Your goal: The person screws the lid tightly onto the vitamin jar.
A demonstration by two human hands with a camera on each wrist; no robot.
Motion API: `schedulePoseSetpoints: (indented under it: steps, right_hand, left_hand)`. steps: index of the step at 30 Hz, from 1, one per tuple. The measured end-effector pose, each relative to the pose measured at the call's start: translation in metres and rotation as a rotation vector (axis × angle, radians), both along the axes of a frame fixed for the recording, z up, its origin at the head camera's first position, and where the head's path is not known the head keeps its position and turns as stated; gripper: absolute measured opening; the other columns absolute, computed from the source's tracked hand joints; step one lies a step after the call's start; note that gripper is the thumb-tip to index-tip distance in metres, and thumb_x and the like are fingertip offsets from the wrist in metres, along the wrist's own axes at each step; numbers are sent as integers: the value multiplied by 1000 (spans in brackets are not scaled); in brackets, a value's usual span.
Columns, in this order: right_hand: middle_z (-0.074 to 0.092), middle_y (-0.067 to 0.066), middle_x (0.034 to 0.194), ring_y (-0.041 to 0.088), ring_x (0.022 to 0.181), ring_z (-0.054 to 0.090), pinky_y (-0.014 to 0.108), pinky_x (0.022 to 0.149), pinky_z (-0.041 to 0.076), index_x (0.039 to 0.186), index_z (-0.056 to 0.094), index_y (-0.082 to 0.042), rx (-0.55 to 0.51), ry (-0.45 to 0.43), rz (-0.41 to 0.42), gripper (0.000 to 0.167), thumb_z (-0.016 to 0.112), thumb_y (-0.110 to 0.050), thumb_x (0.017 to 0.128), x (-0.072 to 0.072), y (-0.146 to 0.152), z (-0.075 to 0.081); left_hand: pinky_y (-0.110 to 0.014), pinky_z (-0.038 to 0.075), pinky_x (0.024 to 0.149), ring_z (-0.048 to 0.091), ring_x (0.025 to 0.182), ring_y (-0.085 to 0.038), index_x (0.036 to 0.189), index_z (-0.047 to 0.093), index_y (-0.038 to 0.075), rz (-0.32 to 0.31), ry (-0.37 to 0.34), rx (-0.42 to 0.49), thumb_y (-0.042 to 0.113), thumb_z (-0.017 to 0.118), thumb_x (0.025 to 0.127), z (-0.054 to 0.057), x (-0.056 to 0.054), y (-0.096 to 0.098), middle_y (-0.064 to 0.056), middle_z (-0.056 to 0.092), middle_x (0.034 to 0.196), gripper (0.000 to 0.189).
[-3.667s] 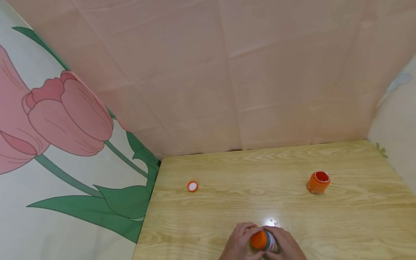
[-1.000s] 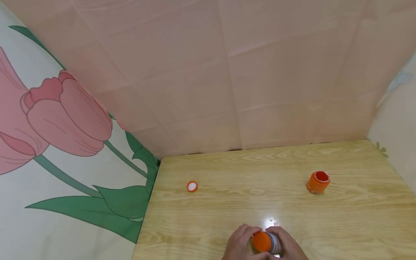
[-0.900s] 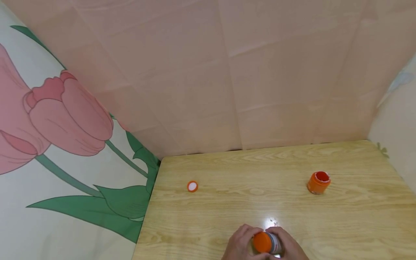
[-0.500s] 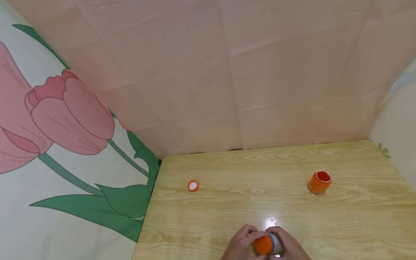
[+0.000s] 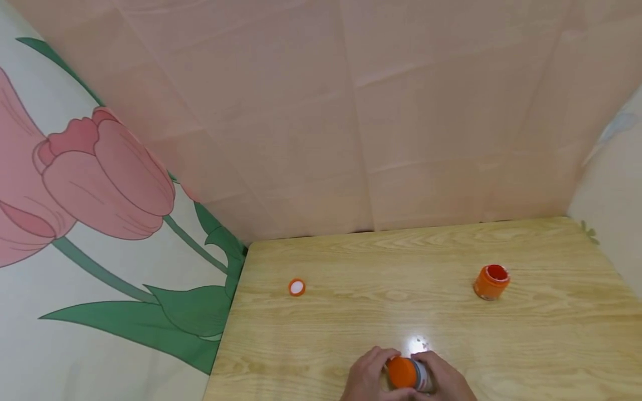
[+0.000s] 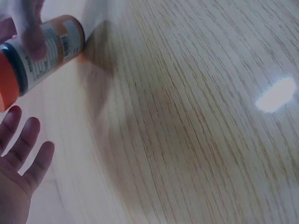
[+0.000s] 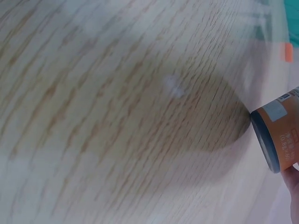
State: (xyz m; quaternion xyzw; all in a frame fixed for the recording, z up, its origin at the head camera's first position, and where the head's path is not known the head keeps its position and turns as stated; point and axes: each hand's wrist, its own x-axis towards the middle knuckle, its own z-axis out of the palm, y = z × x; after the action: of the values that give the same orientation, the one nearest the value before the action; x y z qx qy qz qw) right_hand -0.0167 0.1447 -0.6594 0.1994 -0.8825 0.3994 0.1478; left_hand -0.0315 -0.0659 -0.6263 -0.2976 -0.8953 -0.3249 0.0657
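Observation:
A small bottle (image 5: 415, 375) with an orange cap (image 5: 401, 372) and a printed label is held tilted over the table's near edge. My right hand (image 5: 446, 380) grips its body; one of its fingers (image 6: 30, 28) lies across the label and another (image 7: 294, 186) shows under the base. In the right wrist view the bottle (image 7: 280, 135) juts in from the right edge. My left hand (image 5: 368, 376) is beside the cap. In the left wrist view its fingers (image 6: 21, 149) are straight and spread just below the bottle (image 6: 46, 46), apart from it.
An open orange jar (image 5: 491, 282) stands at the right of the wooden table (image 5: 381, 262). A small orange lid (image 5: 297, 287), white inside, lies at the left. A pink sheet hangs behind; a tulip-print cloth (image 5: 100, 223) hangs along the table's left edge.
Both hands stay around the bottle at the near edge, which shifts only slightly. The jar and the loose lid have not moved.

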Motion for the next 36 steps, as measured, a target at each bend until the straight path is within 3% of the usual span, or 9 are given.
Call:
schedulePoseSetpoints:
  steps: [5, 11, 18, 22, 28, 32, 36]
  right_hand:
    - [66, -8, 99, -7, 86, 56, 19, 68, 52, 111, 60, -14, -8, -34, -13, 69, 96, -28, 54, -1, 0, -4]
    - [65, -11, 100, -7, 86, 55, 18, 67, 50, 112, 60, -16, -56, -39, -17, 71, 96, -21, 51, -1, 1, -5]
    - [66, -4, 100, -7, 87, 55, 19, 67, 49, 113, 60, -13, -111, -37, 45, 69, 95, -15, 53, -3, 3, 0]
    - [66, -7, 100, -8, 87, 55, 20, 68, 50, 113, 59, -16, -113, -88, 20, 68, 96, -25, 56, -1, 3, 1]
    - [65, -10, 101, -9, 86, 53, 20, 67, 50, 111, 58, -18, -36, -140, -51, 69, 94, -38, 56, 2, 0, 3]
    - [65, -9, 99, -8, 85, 54, 21, 66, 51, 110, 59, -15, 13, -80, -70, 70, 94, -36, 54, 2, -2, 4]
    - [64, -12, 98, -9, 84, 53, 21, 66, 50, 108, 60, -15, 22, -57, -102, 69, 95, -32, 52, 3, -5, 3]
  left_hand:
    - [1, 37, 77, 55, 85, 7, 126, 61, 24, -27, 37, -8, 54, 74, 82, 1, -1, 0, 13, 61, 100, 55]
    - [-1, 40, 82, 54, 90, 7, 134, 58, 27, -125, 102, 4, 38, 80, 82, 1, -4, 1, 10, 57, 106, 57]
    - [-6, 43, 89, 57, 100, 0, 134, 59, 30, -186, 29, 40, 25, 81, 82, 2, -5, 1, 7, 59, 118, 56]
    - [-7, 44, 90, 58, 100, 0, 137, 56, 27, -164, 27, 32, 34, 80, 83, 3, -4, 2, 7, 59, 116, 59]
    - [-4, 43, 86, 57, 99, 6, 136, 54, 22, -55, 48, -10, 53, 74, 82, 3, -1, 5, 10, 61, 113, 65]
    - [-1, 40, 80, 55, 93, 8, 132, 57, 23, -12, -20, -4, 57, 73, 81, 4, -1, 5, 12, 62, 108, 63]
    - [0, 40, 78, 54, 92, 9, 126, 60, 21, -26, -30, 10, 55, 72, 83, 5, -2, 4, 12, 62, 107, 56]
